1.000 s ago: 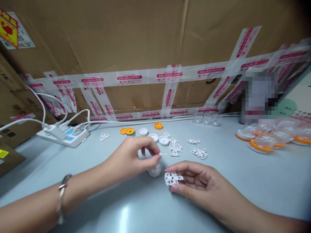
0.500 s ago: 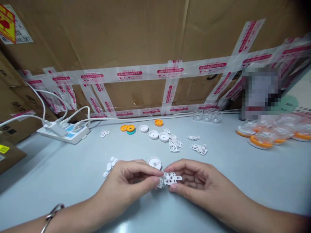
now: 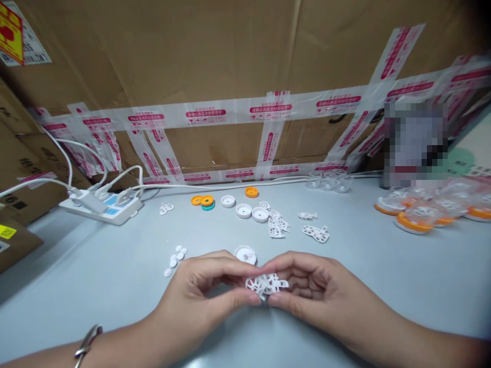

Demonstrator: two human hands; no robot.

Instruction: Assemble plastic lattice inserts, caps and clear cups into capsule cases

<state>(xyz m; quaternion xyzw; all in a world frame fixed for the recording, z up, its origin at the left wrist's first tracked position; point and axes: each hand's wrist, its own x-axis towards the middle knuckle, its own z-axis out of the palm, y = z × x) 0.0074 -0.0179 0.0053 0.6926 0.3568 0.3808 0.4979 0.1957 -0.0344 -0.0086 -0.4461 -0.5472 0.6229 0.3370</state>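
My left hand [image 3: 199,299] and my right hand [image 3: 310,294] meet low in the middle, fingertips pinched together on a small white openwork plastic part [image 3: 266,284]. Both hands hold it just above the pale grey table [image 3: 115,266]. A white round cap [image 3: 245,254] lies on the table right behind my fingers. A few tiny white discs [image 3: 174,258] lie scattered to the left of my left hand. A metal bracelet [image 3: 87,341] is on my left wrist.
Farther back lie white caps [image 3: 251,211], orange rings [image 3: 202,201], an orange cap [image 3: 251,192] and more white openwork parts [image 3: 315,232]. Clear cups [image 3: 328,181] stand by the taped cardboard wall [image 3: 230,76]. Orange-based assembled pieces [image 3: 422,214] are at right; a power strip [image 3: 102,208] at left.
My left hand came down from above the table to join the right hand on the white part. The view tilted slightly, and tiny discs now show at left.
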